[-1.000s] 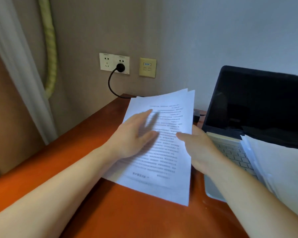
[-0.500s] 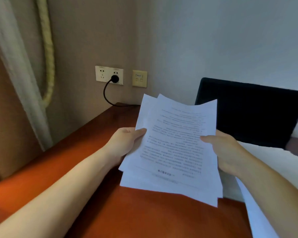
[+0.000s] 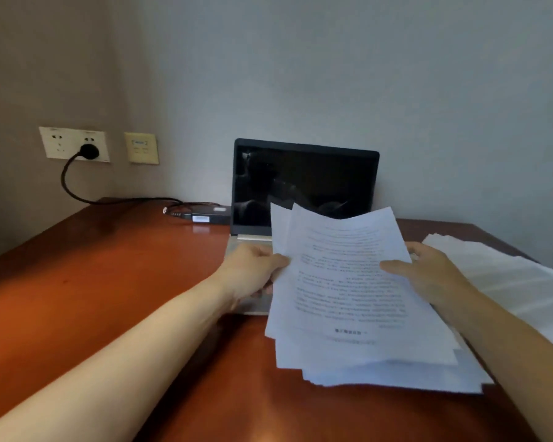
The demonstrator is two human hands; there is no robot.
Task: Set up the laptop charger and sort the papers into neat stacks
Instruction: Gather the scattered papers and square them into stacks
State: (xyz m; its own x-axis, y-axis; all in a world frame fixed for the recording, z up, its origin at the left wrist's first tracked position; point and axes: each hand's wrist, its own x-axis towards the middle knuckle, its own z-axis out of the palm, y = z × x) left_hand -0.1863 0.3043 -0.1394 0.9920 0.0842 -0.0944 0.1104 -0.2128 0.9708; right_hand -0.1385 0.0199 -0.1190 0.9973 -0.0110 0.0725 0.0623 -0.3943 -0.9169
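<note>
Your left hand (image 3: 253,266) and right hand (image 3: 428,275) pinch the side edges of a floppy, uneven sheaf of papers (image 3: 355,298); grip mid-edge so sheets don't slide.

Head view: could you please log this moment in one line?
left hand, right hand: grip paper sheaf | sheaf edges: uneven | charger plug: in wall socket

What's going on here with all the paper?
A person holds a loose sheaf of printed white sheets above the reddish-brown wooden desk, left hand gripping one edge, right hand the other; its edges are uneven. Behind stands an open laptop, screen dark. The black charger plug sits in the white wall socket. Another white paper pile lies at right.
</note>
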